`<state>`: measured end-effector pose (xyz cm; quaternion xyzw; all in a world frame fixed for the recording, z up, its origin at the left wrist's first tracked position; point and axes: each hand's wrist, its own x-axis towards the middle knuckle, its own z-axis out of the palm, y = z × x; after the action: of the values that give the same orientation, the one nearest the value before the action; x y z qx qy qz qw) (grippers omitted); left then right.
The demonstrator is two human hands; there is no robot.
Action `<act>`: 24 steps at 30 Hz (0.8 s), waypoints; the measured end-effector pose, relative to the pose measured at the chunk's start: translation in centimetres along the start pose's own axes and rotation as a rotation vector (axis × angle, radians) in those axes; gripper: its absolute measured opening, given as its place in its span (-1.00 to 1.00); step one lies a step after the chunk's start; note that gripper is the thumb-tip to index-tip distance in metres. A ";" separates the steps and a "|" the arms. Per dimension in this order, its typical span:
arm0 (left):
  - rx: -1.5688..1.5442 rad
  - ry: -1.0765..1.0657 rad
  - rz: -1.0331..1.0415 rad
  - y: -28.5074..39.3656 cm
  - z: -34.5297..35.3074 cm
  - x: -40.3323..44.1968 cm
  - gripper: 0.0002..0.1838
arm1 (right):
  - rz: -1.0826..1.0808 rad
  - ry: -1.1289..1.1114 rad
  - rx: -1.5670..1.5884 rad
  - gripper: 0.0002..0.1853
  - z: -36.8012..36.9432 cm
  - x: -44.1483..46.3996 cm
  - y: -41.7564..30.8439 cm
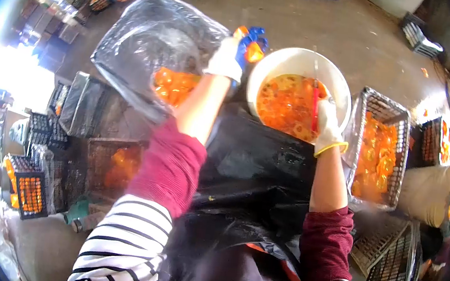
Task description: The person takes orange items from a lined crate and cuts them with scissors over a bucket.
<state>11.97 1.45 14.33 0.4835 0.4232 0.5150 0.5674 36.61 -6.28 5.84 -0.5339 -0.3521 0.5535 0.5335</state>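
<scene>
One long red tool (314,105) stands nearly upright over the white bucket (255,91), grasped in your right hand (329,119); its lower part lies beside your fingers, and a thin, pale length runs up past the rim. Your right hand wears a white glove with a yellow band (330,148) at the wrist. Inside the bucket, orange pieces (287,104) lie in a wet, glossy mass, some of them round slices.

Your left hand (235,53) is raised just left of the bucket, in a white glove with blue over the fingers — bits of orange (254,52) show against the blue, but you cannot tell whether the fingers clench them. Below and beside that hand, a plastic-lined container (154,32) tilts toward you, with more orange pieces at its near end.

To the right of the bucket sits a lined crate (402,155) of orange slices — its mesh wall shows through the clear film. Your black apron (256,160) spreads between your arms, and further crates stand around on the floor (354,25).
</scene>
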 end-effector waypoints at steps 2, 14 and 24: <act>0.025 0.049 0.022 -4.2 3.0 -0.4 -0.71 | -0.008 0.020 -0.095 -0.64 -0.5 -0.7 0.1; -0.754 -0.060 -0.030 -7.0 4.2 1.8 -0.37 | 0.031 -0.280 -0.633 -0.63 -0.5 -0.7 0.6; -0.734 -0.217 -0.175 -5.9 4.7 1.2 -0.39 | 0.256 -0.237 -0.357 -0.63 1.9 -3.0 -3.2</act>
<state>17.78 2.13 9.36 0.2620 0.1881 0.5278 0.7858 35.01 -8.30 9.87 -0.5913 -0.4339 0.6043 0.3114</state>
